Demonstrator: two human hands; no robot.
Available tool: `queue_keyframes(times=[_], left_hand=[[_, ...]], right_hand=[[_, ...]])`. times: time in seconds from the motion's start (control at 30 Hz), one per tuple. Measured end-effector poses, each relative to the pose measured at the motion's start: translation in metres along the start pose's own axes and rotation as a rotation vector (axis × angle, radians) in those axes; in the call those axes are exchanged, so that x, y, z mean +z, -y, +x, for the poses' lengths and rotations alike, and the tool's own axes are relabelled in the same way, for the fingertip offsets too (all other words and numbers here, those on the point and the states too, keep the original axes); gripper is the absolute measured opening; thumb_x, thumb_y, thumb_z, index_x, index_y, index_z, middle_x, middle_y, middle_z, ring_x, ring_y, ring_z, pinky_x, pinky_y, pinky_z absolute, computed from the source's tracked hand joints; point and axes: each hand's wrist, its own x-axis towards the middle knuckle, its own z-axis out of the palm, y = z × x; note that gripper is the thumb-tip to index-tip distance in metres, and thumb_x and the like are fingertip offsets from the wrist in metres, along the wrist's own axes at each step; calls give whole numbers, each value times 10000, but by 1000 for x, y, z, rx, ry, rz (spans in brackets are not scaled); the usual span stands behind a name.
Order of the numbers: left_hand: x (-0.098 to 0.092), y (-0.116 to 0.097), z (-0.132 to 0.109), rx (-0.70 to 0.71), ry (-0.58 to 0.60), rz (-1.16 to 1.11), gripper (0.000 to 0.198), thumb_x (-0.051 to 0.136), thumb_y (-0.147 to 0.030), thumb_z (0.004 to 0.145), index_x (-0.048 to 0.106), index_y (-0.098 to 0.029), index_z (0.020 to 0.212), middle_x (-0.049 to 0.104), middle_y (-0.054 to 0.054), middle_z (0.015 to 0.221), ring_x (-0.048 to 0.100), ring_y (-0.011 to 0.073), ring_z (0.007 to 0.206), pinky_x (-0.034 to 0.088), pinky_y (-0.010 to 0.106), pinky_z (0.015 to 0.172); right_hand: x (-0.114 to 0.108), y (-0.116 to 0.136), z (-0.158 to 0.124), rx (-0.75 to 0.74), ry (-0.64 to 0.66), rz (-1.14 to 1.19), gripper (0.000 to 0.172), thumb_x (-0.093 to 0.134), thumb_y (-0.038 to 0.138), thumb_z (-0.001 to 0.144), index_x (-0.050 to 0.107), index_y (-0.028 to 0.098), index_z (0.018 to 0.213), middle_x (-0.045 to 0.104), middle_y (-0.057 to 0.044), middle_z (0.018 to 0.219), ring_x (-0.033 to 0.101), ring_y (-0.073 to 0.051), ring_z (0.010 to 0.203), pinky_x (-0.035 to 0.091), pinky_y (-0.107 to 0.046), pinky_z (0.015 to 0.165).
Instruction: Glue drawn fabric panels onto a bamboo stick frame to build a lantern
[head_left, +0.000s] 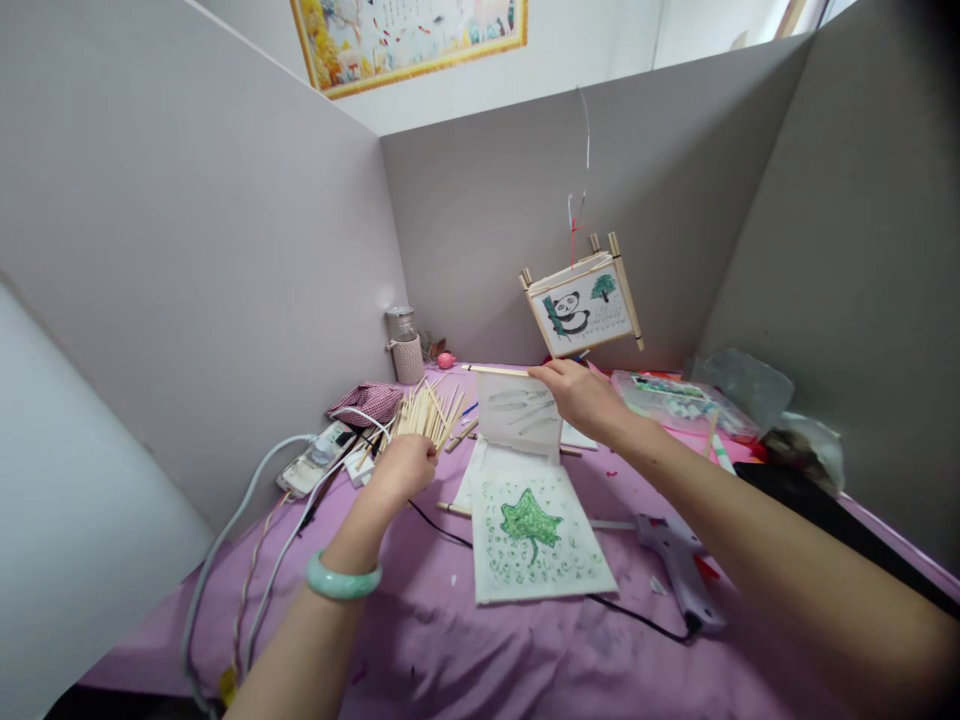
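My right hand (574,392) pinches one end of a thin wooden stick (495,370). Along that stick's lower side hangs a translucent sheet with a grey leafy drawing (517,412). My left hand (405,467) is closed, its fingers curled beside a pile of wooden sticks (427,412); what its fingertips hold is hidden. In front of both hands lies a white sheet with a green leaf drawing (531,525), overlapping another pale sheet. A purple glue gun (679,570) rests to its right, nozzle toward the sheet.
A small lantern with a panda picture (581,305) hangs from a wire. Power strip (319,460) and cables run along the left. At the back left stands a jar (405,345). On the right are a clear plastic box (675,400) and plastic bags (806,445). Grey partitions (480,220) enclose the table.
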Motion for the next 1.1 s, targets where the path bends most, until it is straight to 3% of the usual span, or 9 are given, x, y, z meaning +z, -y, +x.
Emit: queue_keyframes(times=[0.73,0.87,0.97,1.03,1.1], left_hand=[[-3,0,-4,25,-36,36,220,540,-311,812,721,-191,851,701,77,743,639,200,709,420,265,651],[-8,-2,-10,15,-130,56,245,516,-308,819,701,-190,929,714,98,896,638,244,859,416,294,720],[-12,-5,-24,9,-274,63,267,463,-302,857,672,-173,964,693,114,993,623,248,902,403,304,755],[-8,-7,-39,28,-340,31,242,470,-305,863,673,-176,891,697,99,944,625,226,843,396,292,730],[2,-10,-56,55,-285,-40,232,490,-312,859,674,-188,791,704,73,823,624,202,759,384,273,676]], right_hand=[[-2,1,2,-57,-69,-42,361,446,102,875,592,188,1193,661,-90,1060,573,-221,987,405,-297,732],[-14,0,-1,-47,-167,-42,321,449,154,900,600,156,1184,634,-109,1136,528,-239,1057,386,-322,839],[-31,5,-17,-9,-242,-22,312,429,200,924,605,152,1177,630,-107,1150,529,-241,1056,374,-324,855],[-40,14,-38,41,-163,5,288,434,229,926,628,169,1129,651,-97,1101,570,-228,995,390,-308,794],[-44,26,-66,137,16,27,244,460,274,916,666,202,1025,677,-77,1029,620,-213,874,392,-295,679]])
